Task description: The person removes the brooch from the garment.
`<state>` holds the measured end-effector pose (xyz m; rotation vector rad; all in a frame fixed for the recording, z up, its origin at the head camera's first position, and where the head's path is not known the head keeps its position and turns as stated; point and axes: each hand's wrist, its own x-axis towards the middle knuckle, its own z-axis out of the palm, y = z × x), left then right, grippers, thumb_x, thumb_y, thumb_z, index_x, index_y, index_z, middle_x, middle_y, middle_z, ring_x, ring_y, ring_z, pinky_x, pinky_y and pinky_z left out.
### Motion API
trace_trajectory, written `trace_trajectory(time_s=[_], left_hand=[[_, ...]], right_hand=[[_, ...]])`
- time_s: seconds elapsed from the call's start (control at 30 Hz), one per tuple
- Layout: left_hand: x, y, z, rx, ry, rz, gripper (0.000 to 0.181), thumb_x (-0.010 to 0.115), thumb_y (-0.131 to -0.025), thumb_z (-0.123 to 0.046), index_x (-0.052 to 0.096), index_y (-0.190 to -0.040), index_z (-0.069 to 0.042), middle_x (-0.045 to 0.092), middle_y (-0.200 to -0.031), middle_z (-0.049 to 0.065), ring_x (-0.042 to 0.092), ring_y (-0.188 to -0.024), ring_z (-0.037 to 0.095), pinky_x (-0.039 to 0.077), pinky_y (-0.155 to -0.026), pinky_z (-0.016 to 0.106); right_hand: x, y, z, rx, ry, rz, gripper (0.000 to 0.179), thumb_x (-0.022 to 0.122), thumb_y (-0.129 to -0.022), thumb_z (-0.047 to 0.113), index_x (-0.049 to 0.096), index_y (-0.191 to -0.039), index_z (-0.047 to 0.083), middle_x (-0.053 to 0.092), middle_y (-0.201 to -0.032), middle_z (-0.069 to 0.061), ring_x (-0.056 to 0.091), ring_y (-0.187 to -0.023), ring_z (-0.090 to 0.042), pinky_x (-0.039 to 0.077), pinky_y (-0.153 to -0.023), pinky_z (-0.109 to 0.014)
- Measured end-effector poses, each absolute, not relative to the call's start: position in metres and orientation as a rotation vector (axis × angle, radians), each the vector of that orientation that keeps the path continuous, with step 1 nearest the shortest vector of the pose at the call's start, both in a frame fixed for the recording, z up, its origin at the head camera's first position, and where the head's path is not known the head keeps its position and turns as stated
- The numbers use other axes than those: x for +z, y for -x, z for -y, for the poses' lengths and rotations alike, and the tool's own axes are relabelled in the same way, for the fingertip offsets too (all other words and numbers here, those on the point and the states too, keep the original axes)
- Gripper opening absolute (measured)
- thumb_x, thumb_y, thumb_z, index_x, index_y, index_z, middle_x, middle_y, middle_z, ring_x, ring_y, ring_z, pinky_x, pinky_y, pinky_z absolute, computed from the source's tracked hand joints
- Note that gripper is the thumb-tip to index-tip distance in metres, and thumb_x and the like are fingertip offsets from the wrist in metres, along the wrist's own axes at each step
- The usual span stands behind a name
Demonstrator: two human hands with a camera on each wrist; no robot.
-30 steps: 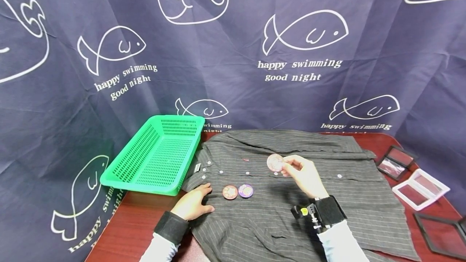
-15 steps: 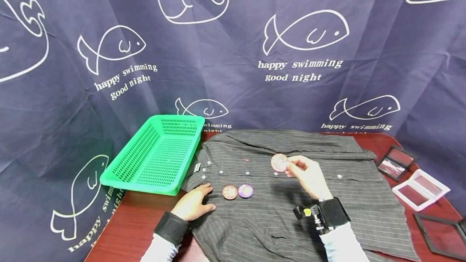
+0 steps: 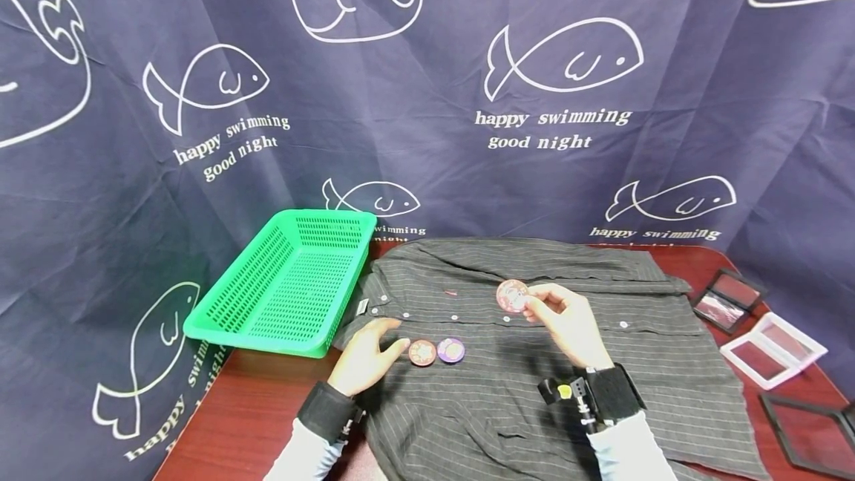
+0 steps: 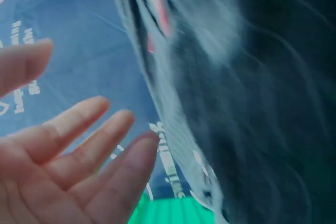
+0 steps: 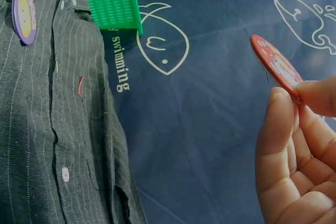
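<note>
My right hand pinches a round red badge by its edge between thumb and fingers, above a dark striped shirt. In the right wrist view the held badge is tilted, with a printed picture on its face. A second red badge and a purple badge lie side by side on the shirt front, below the button row. Just left of them is my left hand, holding nothing, its thumb tip close to the red badge. The left wrist view shows the left hand with its fingers loosely extended.
A green plastic basket stands at the left on the reddish table. Along the right edge lie a black hinged frame, a white one and another dark frame. A blue printed curtain hangs behind.
My left hand has shifted right and forward from the shirt's edge toward the badges. The right hand moved slightly right, and the badge it holds has tilted a little.
</note>
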<state>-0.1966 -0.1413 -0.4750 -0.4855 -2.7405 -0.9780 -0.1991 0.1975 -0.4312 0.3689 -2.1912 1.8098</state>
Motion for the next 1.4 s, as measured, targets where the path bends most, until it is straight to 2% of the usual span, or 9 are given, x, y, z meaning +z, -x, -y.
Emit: trace_trajectory(time_s=[0.17, 0.37, 0.5, 0.77, 0.97, 1.17, 1.3, 1.4], left_hand=[[-0.465, 0.197, 0.127, -1.129, 0.463, 2.683, 0.043, 0.068, -0.091, -0.033, 0.066, -0.122, -0.003, 0.067, -0.12, 0.012, 0.064, -0.112, 0.028, 0.053, -0.092, 0.044], [-0.455, 0.196, 0.109, -1.406, 0.508, 2.589, 0.039, 0.068, -0.091, -0.029, 0.065, -0.121, -0.003, 0.067, -0.119, 0.015, 0.067, -0.107, 0.03, 0.055, -0.09, 0.038], [-0.45, 0.197, 0.098, -1.497, 0.549, 2.553, 0.038, 0.068, -0.092, -0.03, 0.065, -0.121, -0.004, 0.067, -0.117, 0.014, 0.068, -0.103, 0.026, 0.056, -0.089, 0.034], [-0.44, 0.202, 0.078, -1.613, 0.613, 2.54, 0.031, 0.065, -0.094, -0.03, 0.067, -0.117, -0.009, 0.071, -0.109, 0.009, 0.07, -0.097, 0.021, 0.055, -0.086, 0.028], [-0.431, 0.202, 0.067, -1.645, 0.625, 2.548, 0.027, 0.064, -0.095, -0.028, 0.069, -0.113, -0.009, 0.073, -0.106, 0.007, 0.07, -0.093, 0.019, 0.053, -0.084, 0.026], [-0.423, 0.203, 0.058, -1.852, 0.634, 2.455, 0.023, 0.06, -0.097, -0.016, 0.067, -0.11, 0.002, 0.072, -0.099, 0.02, 0.07, -0.09, 0.029, 0.056, -0.078, 0.024], [-0.419, 0.205, 0.053, -1.917, 0.642, 2.415, 0.025, 0.057, -0.098, -0.015, 0.065, -0.108, 0.007, 0.071, -0.097, 0.026, 0.07, -0.085, 0.025, 0.057, -0.076, 0.024], [-0.418, 0.207, 0.051, -1.924, 0.617, 2.427, 0.028, 0.056, -0.099, -0.019, 0.067, -0.105, 0.006, 0.071, -0.096, 0.027, 0.069, -0.082, 0.02, 0.057, -0.075, 0.023]], right_hand=[[-0.427, 0.196, -0.196, 1.729, -0.368, 2.217, 0.016, 0.067, -0.091, 0.007, 0.068, -0.1, -0.006, 0.07, -0.08, 0.006, 0.067, -0.069, -0.002, 0.057, -0.066, -0.024], [-0.42, 0.189, -0.19, 1.661, -0.338, 2.23, 0.015, 0.069, -0.091, 0.011, 0.071, -0.101, -0.001, 0.072, -0.082, -0.012, 0.068, -0.068, -0.007, 0.055, -0.065, -0.019], [-0.419, 0.187, -0.186, 1.667, -0.333, 2.211, 0.015, 0.069, -0.09, 0.009, 0.07, -0.1, -0.002, 0.071, -0.082, -0.016, 0.067, -0.069, -0.002, 0.055, -0.066, -0.019], [-0.416, 0.184, -0.179, 1.683, -0.411, 2.119, 0.012, 0.07, -0.086, -0.002, 0.069, -0.098, -0.004, 0.071, -0.081, -0.005, 0.066, -0.072, 0.002, 0.054, -0.066, -0.016], [-0.414, 0.182, -0.176, 1.624, -0.443, 2.085, 0.016, 0.071, -0.083, -0.006, 0.072, -0.098, 0.001, 0.07, -0.083, -0.008, 0.064, -0.071, 0.0, 0.051, -0.065, -0.013], [-0.413, 0.18, -0.173, 1.526, -0.484, 2.107, 0.018, 0.073, -0.082, -0.006, 0.073, -0.099, 0.002, 0.07, -0.089, -0.009, 0.064, -0.076, 0.004, 0.05, -0.069, -0.011], [-0.414, 0.18, -0.172, 1.451, -0.519, 2.123, 0.019, 0.074, -0.082, -0.005, 0.073, -0.098, 0.005, 0.07, -0.089, -0.009, 0.063, -0.078, 0.005, 0.051, -0.07, -0.011], [-0.414, 0.179, -0.171, 1.399, -0.547, 2.129, 0.02, 0.074, -0.081, -0.004, 0.074, -0.097, 0.008, 0.07, -0.088, -0.006, 0.063, -0.08, 0.005, 0.051, -0.071, -0.011]])
